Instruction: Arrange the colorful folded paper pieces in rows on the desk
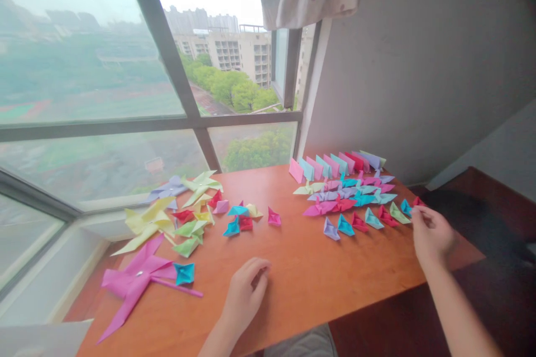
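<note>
At the right end of a row of small folded paper boats, my right hand [433, 234] is closed, its fingertips pinched at a red paper boat [418, 201], partly hidden behind them. A blue paper boat [406, 207] is right beside these fingers. The row runs leftward through a green boat [399, 213] to a lilac boat [330, 228]. My left hand [248, 288] rests near the table's front edge with curled fingers and nothing visible in them. Beyond it sits a lone magenta boat [274, 216]; more loose boats [239, 220] lie to its left.
Behind the boat row stand paper cranes [335, 196] and upright folded papers [330, 166]. Pinwheels, including a magenta pinwheel [140, 276] and a yellow pinwheel [151, 224], cover the left of the wooden table [301, 290]. A window [196, 120] and a grey wall [397, 67] border it.
</note>
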A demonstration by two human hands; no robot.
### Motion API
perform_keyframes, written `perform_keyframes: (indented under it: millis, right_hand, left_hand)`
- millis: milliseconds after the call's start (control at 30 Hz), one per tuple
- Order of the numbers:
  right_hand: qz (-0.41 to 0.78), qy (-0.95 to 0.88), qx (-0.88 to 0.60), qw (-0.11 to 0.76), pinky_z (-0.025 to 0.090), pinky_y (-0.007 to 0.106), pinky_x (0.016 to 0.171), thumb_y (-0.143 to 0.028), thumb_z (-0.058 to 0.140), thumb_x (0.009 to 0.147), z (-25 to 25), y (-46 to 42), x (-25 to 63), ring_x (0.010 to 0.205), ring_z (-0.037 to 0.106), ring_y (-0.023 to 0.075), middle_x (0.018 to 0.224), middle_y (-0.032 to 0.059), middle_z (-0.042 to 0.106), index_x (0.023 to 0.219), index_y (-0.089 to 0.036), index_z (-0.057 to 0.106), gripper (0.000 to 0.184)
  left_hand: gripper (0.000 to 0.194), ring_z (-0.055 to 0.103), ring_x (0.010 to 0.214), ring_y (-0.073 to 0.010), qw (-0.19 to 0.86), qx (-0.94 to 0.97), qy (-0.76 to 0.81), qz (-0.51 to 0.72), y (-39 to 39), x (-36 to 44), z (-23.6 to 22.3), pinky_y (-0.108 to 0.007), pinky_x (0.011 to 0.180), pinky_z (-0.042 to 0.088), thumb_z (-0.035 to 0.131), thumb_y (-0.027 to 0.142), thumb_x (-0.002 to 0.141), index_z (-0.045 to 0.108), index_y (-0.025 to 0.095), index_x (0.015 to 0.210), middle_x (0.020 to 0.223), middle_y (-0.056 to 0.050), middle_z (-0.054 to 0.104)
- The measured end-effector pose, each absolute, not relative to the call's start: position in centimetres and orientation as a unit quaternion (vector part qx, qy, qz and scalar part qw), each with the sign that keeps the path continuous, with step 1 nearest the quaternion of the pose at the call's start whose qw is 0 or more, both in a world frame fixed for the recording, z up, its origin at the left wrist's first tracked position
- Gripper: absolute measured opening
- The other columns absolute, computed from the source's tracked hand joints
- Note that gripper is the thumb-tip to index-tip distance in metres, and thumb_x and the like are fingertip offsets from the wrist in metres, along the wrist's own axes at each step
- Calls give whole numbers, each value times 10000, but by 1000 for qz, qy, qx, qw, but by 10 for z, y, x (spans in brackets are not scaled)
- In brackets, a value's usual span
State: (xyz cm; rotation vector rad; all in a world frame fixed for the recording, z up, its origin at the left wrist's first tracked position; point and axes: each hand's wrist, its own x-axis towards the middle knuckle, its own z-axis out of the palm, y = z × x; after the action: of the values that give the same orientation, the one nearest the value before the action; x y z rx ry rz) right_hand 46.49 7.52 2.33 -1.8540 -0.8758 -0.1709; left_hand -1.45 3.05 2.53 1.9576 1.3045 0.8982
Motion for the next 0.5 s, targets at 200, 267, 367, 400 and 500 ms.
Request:
perform_keyframes:
  millis: [200,267,367,400,500]
  right_hand:
    - [77,-554,-671,487,536,295,710,-435,617,860,15,52,326,741,672,192,875,81,731,926,-182,713,279]
    - [126,-621,-615,469,537,274,690,-373,582,897,14,42,283,716,664,173,861,65,723,906,-195,705,217]
    - [187,-676,-558,444,533,250,637,-317,534,930,9,29,240,670,653,159,805,52,706,894,-199,693,201]
    - [201,-683,-549,438,533,244,626,-307,524,936,7,27,231,669,655,159,796,52,703,893,-199,691,204]
    - [220,-694,-537,426,540,236,617,-310,515,939,2,23,220,693,673,168,804,62,711,882,-200,698,221]
  left_hand:
    - [191,655,699,-165,275,707,541,364,39,-28,31,-246,604,510,468,210,906,659,199,912,841,-44,691]
    - [189,649,684,-159,220,702,570,367,47,-42,33,-255,614,514,468,217,904,655,205,925,868,-39,682]
    - [185,661,734,-169,121,691,617,357,62,-66,35,-275,650,530,490,240,895,649,218,989,990,-48,663]
    - [194,669,780,-182,94,688,628,351,66,-73,36,-281,664,537,497,255,896,643,220,1018,1033,-56,653]
    - [220,676,887,-213,47,691,642,329,75,-86,40,-297,701,548,491,279,905,623,215,1070,1077,-73,641]
